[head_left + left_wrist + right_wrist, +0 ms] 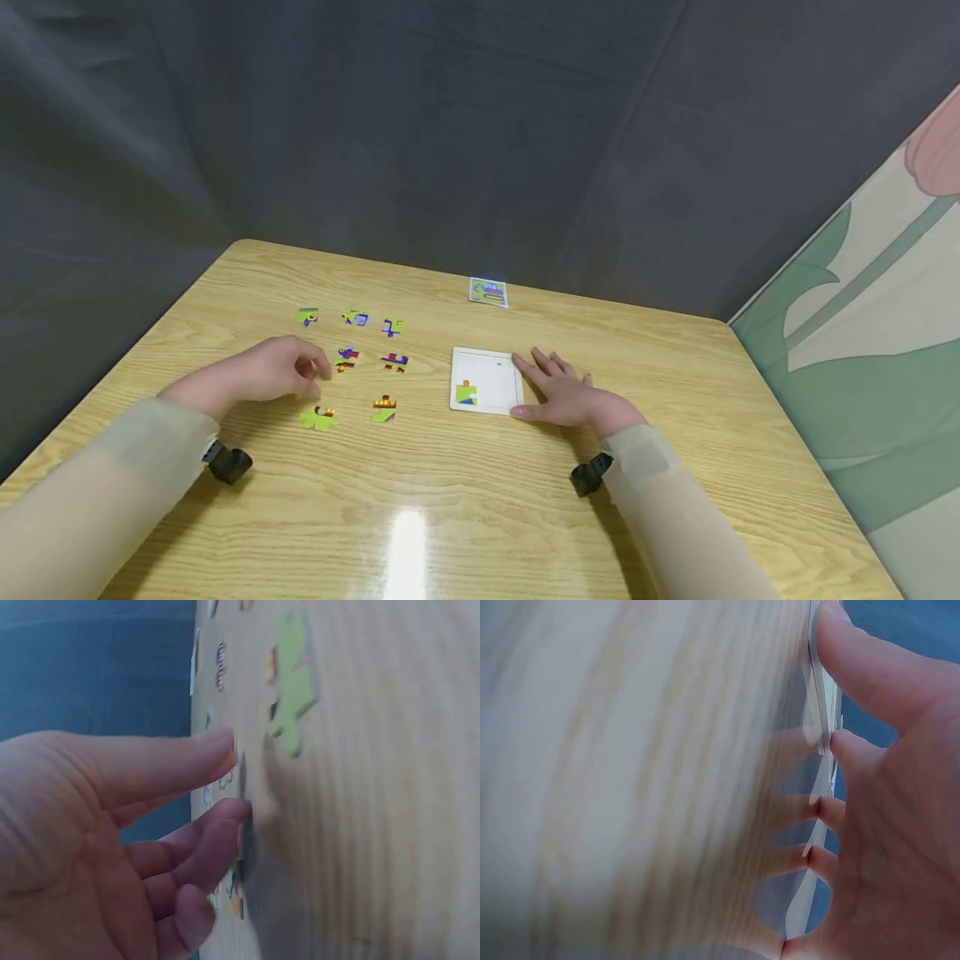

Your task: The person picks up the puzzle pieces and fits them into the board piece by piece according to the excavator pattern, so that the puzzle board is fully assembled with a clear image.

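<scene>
My left hand (pixel 279 368) hovers low among loose jigsaw puzzle pieces, its fingers loosely bent and its thumb apart from them with nothing between. Just beyond its fingertips lies a blue and red piece (pixel 347 355); nearer me is a green piece (pixel 321 419), which the left wrist view shows flat on the wood past the thumb. My right hand (pixel 564 395) spreads its fingers at the right edge of a white puzzle tray (pixel 487 367), thumb and forefinger touching the frame. One green piece with an orange knob (pixel 466 393) sits in the tray's near left corner.
More pieces lie around the left hand, among them a striped one (pixel 394 362), a red and green one (pixel 385 409) and a blue and green one (pixel 392 327). A small picture card (pixel 488 292) rests at the table's back edge. Dark cloth (pixel 450 150) hangs behind.
</scene>
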{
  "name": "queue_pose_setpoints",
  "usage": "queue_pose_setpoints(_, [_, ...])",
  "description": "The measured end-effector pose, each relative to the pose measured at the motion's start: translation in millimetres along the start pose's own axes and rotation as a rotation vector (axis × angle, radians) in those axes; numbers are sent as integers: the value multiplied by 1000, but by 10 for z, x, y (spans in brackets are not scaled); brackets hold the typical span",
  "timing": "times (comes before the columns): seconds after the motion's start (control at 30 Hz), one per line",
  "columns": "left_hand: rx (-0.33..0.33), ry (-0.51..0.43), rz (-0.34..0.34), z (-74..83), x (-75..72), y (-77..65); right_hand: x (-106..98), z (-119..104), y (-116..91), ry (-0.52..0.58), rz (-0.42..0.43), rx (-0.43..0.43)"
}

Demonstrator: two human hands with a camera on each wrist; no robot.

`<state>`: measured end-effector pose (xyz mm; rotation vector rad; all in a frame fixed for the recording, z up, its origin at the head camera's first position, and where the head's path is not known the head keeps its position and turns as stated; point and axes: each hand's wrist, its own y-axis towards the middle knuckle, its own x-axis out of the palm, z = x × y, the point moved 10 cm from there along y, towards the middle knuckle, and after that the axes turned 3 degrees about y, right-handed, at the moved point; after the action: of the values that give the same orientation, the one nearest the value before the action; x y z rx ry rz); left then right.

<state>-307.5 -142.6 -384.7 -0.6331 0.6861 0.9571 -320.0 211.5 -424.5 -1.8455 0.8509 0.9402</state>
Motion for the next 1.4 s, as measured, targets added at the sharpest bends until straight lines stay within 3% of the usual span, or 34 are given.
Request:
queue_pose_setpoints(0.13, [27,38,-53,55,123,-60,12,11,6,3,1,4])
queue_pose_setpoints(0.3, [67,139,-42,119,196,-116,17,27,20,-7,6,12])
queue_pose_setpoints(0.53, [69,174,-29,145,259,-142,33,48,30,-8,9,9])
queue_pose_setpoints(0.73, [64,101,-38,122,258,-127,27,35,23,4,7,8])
queue_pose_setpoints(0.9, [97,67,-51,168,246,-95,21,30,28,3,10,6])
queue_pose_setpoints(1.13, [160,6,-64,409,182,105,11,17,22,-3,19,2])
queue_pose_setpoints(1.4, [203,-56,-70,874,251,566,14,18,26,-6,25,-4])
